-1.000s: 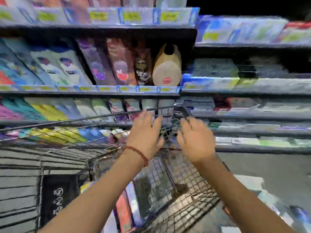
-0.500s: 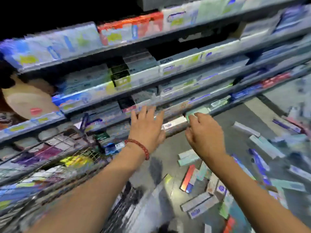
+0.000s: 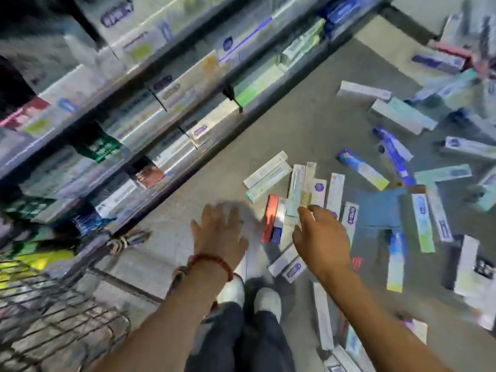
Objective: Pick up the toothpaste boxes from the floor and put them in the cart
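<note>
Left hand [image 3: 218, 232] was flat with fingers spread, motion-blurred, holding nothing, hovering over bare floor [image 3: 303, 122]. Right hand [image 3: 320, 237] was out in front too, fingers loosely extended and slightly apart, tips over the near end of a cluster of toothpaste boxes [image 3: 303, 189]; I couldn't tell whether they were touching a box or just above it, no grip visible. Just left of the right fingertips lay a red box [image 3: 269, 217], between the two hands. More boxes were scattered on the floor beyond and to the right of the right hand, a few below its forearm. A red bead bracelet [image 3: 214, 260] sat on the left wrist. White shoes [image 3: 264, 299] showed below the hands. The wire cart [image 3: 53, 315] was well left of the left hand, at the bottom-left edge. Stocked shelves [image 3: 150, 108] ran diagonally beyond the left fingers.
</note>
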{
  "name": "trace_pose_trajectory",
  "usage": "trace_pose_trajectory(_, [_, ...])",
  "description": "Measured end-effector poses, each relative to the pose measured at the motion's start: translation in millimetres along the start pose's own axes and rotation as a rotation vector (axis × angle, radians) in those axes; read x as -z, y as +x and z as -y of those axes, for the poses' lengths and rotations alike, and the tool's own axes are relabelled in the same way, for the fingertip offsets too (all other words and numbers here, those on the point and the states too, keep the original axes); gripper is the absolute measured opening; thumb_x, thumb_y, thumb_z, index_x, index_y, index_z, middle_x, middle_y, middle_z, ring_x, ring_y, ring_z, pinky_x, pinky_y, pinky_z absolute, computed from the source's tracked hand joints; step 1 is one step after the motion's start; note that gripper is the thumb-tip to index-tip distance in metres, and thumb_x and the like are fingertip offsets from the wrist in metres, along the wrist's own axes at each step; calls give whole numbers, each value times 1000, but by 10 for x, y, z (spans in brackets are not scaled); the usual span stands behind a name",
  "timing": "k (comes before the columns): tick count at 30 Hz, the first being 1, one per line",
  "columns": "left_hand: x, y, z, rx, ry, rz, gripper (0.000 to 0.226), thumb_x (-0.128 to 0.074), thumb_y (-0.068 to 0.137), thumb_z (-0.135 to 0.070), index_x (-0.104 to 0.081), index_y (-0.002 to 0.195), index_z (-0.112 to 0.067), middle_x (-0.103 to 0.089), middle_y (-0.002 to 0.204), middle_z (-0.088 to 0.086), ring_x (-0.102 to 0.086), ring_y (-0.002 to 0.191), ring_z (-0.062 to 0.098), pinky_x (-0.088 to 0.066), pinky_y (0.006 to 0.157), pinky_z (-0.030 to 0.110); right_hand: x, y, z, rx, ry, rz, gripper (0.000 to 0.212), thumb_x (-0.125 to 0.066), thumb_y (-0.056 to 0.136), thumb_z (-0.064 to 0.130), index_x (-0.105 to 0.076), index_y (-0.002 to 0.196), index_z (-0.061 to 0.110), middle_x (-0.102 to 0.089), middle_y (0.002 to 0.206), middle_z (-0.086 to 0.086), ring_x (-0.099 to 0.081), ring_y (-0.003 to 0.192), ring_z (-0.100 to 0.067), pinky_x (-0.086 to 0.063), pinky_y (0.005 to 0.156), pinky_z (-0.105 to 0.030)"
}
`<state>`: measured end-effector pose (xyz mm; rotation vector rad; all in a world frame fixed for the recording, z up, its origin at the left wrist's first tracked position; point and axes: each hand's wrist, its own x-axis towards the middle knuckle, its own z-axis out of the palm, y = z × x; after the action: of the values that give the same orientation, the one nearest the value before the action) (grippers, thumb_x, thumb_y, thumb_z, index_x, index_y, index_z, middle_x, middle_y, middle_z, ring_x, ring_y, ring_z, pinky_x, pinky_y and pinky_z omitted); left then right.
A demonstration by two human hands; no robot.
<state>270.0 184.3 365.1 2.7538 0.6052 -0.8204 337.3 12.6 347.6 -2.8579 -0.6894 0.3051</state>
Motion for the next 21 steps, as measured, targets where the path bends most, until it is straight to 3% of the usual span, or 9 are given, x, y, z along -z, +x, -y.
trace_pose_trajectory(2, [-409,304,13,-12,16,7,55,-49,89,-39,-29,138,-27,-18,152,5,-9,142,30,-19,109,53,-429,64,-103,-61,26,49,22,-73,63,5,-65,83,3,-61,75,-15,-58,62,-36,-44,47,-31])
trace_pose_trajectory(4, [-792,593,46,-11,60,10,55,-50,89,-41,-30,137,-25,-21,150,6,-13,141,31,-22,108,54,-848,135,-168,-154,46,130,16,-61,79,9,-64,94,4,-63,89,-15,-59,76,-36,-48,58,-35])
trace_pose_trajectory(7, [-1344,988,98,-6,98,6,55,-51,88,-41,-32,137,-24,-26,146,7,-21,137,30,-27,106,52,-1464,210,-277,-193,22,184,25,-46,92,17,-58,113,11,-60,110,-11,-56,99,-32,-44,73,-35])
trace_pose_trajectory(9, [-1717,1206,152,18,87,42,57,-51,89,-37,-29,140,-24,-25,148,8,-20,137,30,-25,108,52,-1824,224,-325,-178,29,207,26,-48,91,18,-56,115,10,-60,109,-13,-56,97,-34,-43,70,-35])
trace_pose_trajectory(13, [-2390,1489,278,49,87,134,64,-51,89,-34,-22,145,-24,-21,151,8,-18,138,30,-23,109,52,-2480,211,-385,-167,94,218,25,-62,81,9,-62,104,1,-63,91,-20,-59,78,-40,-44,57,-35])
trace_pose_trajectory(17, [-2920,1659,434,87,51,195,69,-52,88,-40,-16,146,-27,-20,151,9,-20,139,30,-26,109,52,-3058,312,-459,-226,78,319,35,-47,91,24,-49,124,12,-55,113,-11,-51,102,-29,-44,75,-37])
trace_pose_trajectory(21, [-3376,1815,661,181,13,221,78,-56,85,-42,-10,147,-28,-19,151,12,-21,139,32,-28,109,49,-3534,475,-470,-258,102,319,48,-49,94,34,-34,136,18,-53,118,-9,-49,106,-28,-48,79,-40])
